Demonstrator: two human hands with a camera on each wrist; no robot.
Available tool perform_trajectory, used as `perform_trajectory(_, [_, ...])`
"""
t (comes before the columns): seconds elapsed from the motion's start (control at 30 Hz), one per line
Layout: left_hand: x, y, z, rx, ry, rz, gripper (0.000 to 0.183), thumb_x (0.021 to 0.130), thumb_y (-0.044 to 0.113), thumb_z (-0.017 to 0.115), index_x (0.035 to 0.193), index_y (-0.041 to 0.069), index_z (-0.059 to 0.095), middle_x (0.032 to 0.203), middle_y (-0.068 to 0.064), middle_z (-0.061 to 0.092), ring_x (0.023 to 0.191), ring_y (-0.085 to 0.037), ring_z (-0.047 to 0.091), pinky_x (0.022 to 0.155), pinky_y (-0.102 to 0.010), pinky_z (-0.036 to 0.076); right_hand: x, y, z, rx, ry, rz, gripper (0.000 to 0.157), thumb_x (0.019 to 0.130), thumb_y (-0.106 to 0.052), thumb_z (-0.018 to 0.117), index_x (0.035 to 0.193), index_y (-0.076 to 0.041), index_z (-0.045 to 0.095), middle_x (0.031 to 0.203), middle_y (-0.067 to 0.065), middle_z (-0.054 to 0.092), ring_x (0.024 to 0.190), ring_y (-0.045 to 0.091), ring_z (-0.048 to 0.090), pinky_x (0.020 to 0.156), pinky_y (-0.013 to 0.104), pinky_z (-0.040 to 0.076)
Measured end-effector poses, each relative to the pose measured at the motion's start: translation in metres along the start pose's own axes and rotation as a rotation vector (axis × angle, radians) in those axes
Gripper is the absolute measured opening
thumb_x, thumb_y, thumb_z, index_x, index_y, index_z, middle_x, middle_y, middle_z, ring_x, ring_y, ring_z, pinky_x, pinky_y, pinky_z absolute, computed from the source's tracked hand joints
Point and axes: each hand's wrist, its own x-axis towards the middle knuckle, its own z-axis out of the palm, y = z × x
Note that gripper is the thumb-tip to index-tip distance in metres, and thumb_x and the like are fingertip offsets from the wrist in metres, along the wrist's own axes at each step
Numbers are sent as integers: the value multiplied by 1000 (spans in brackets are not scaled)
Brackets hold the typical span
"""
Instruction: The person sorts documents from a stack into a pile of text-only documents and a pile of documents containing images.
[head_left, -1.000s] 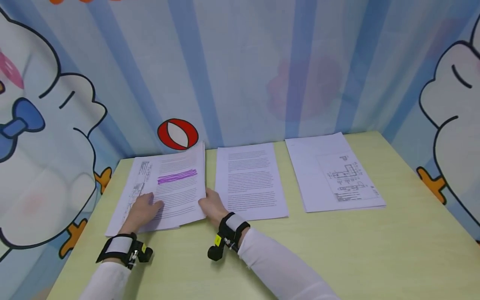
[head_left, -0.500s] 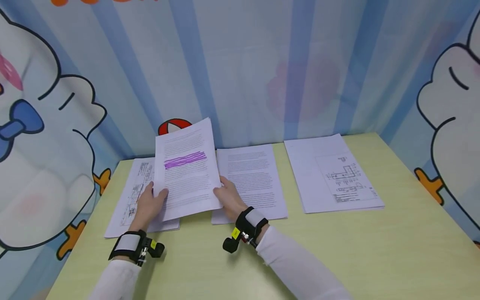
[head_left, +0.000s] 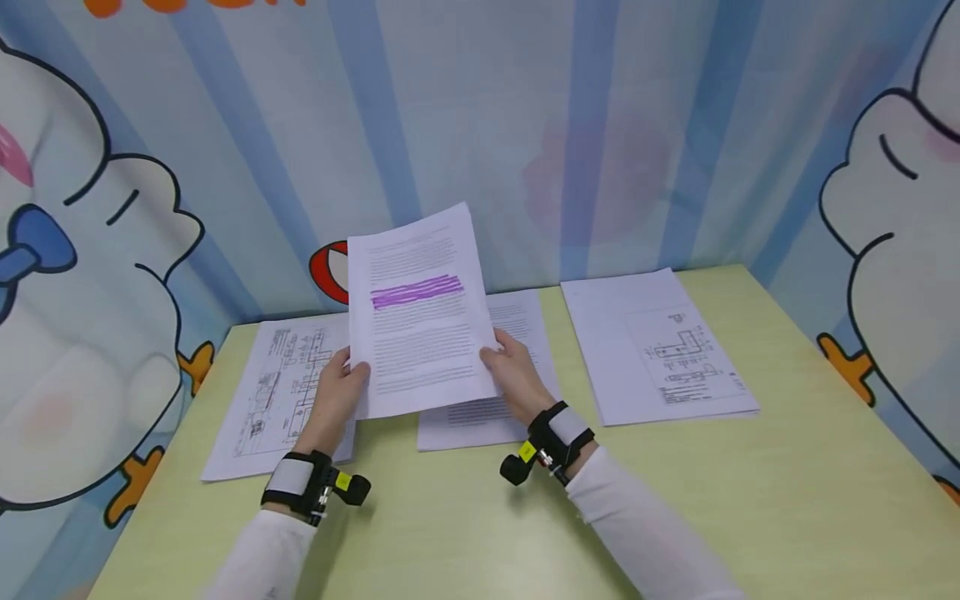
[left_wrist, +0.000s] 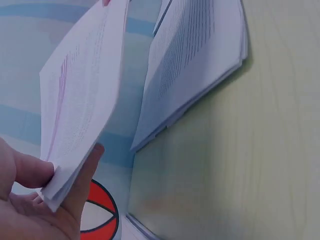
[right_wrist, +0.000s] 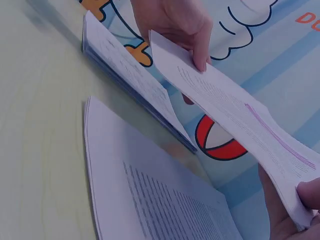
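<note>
A sheaf of printed paper point(head_left: 420, 342) with purple marker strokes across its text is held up above the table, tilted toward me. My left hand point(head_left: 333, 396) pinches its left edge, thumb on the front and fingers behind, as the left wrist view shows. On the right edge, my right hand point(head_left: 517, 375) grips it the same way. Beneath and behind it lies the middle paper stack point(head_left: 468, 425) of printed text, partly covered. To the left, a stack with technical drawings point(head_left: 255, 408) lies on the table, its right part hidden by the held sheaf and my left hand.
Another paper stack point(head_left: 637, 358) with a drawing on its top sheet lies at the right of the pale yellow-green table point(head_left: 787, 500). A striped cartoon curtain point(head_left: 510, 150) stands right behind the table's back edge. Both wrists wear strapped cameras.
Both hands have lifted the marked sheaf off the left stack and carried it up and to the right. The drawings under it now show, and the sheaf partly covers the middle stack.
</note>
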Motion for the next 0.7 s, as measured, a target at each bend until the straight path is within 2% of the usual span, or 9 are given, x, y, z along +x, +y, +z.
perform_trajectory(0.1, [-12, 15, 6, -13, -58, 31, 52, 98, 26, 39, 147, 14, 26, 135, -16, 51, 112, -28, 54, 90, -46, 45, -1, -1, -16, -35, 20, -14, 43, 97, -15, 43, 140, -15, 40, 115, 12, 65, 92, 18, 64, 74, 28, 48])
perform_trajectory(0.17, [-16, 21, 10, -27, -108, 57, 52, 99, 21, 37, 148, 12, 24, 136, -19, 49, 114, -30, 53, 93, -43, 44, -2, -2, -26, -71, 32, -27, 43, 97, -16, 44, 140, -15, 41, 115, 13, 65, 91, 19, 64, 71, 28, 49])
perform_trajectory(0.23, [-17, 23, 14, -36, -138, 63, 51, 98, 17, 37, 147, 12, 26, 135, -18, 51, 111, -29, 55, 88, -38, 44, -4, -3, -35, -120, 46, -35, 43, 96, -17, 45, 139, -14, 42, 115, 14, 65, 91, 21, 65, 70, 28, 50])
perform_trajectory(0.4, [-16, 22, 26, -10, -223, 72, 51, 97, 13, 40, 146, 11, 29, 128, -17, 55, 102, -26, 57, 77, -28, 45, -10, -4, -55, -265, 87, -17, 45, 94, -19, 50, 138, -11, 44, 118, 13, 63, 95, 23, 64, 73, 30, 52])
perform_trajectory(0.53, [-16, 18, 37, 10, -290, 97, 50, 96, 11, 42, 145, 11, 32, 123, -16, 59, 96, -24, 58, 72, -26, 47, -15, -2, -70, -352, 90, 2, 46, 93, -19, 52, 137, -6, 45, 119, 15, 64, 98, 24, 65, 78, 33, 54])
perform_trajectory(0.7, [-19, 12, 49, 22, -334, 80, 50, 95, 11, 47, 143, 10, 35, 117, -15, 62, 88, -21, 58, 69, -26, 48, -19, 4, -85, -425, 91, 20, 47, 91, -17, 54, 135, -2, 46, 116, 18, 66, 92, 23, 66, 72, 28, 55])
